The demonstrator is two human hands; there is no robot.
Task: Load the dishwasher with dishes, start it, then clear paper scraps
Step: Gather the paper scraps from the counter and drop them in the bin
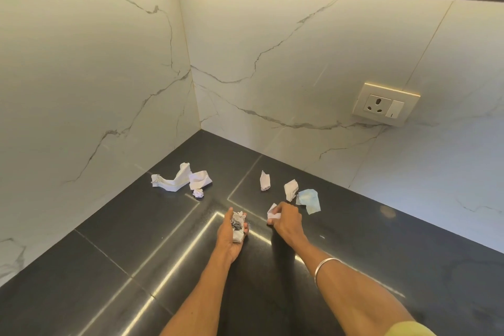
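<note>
Nearest: both forearms reach in from the bottom edge over the dark counter (381, 267), a bangle (327, 263) on the right wrist.

Left hand (231, 234) is palm-up w/ fingers curled loosely around a wad (237, 225) of crumpled paper, white w/ some dark print. It works as the collecting hand. Right hand (286, 219) is palm-down, fingertips pinched narrow on a small white scrap (273, 214) at counter level; can't tell if the scrap is lifted clear or touching the top.

Just beyond the right hand: a pale blue scrap (309, 200), flattish, then a white crumple (290, 189) touching or just beside it, & a twisted bit (264, 180) a little further left. Further left & apart from those: a tiny ball (198, 193), a folded piece (200, 179) & a long strip (170, 180), bunched together near the left wall.

Far back: marble-look walls meeting in a corner, a socket (386, 103) on the right wall.

Handling, as I judge it: paper is v. light, soft, crushes freely, so no grip force needed & nothing to break. Crumpled ones stand proud of the top, so pinch any raised ridge. The blue one lies flatter; prob. needs a fingertip slid under an edge or a drag on the slick counter first. The wad will compress, so more should fit in the left palm, though loose bits could drop out if it opens.

No dishwasher in view; the job looks to be in its last part, scrap clearing, w/ six pieces left on the counter.
</note>
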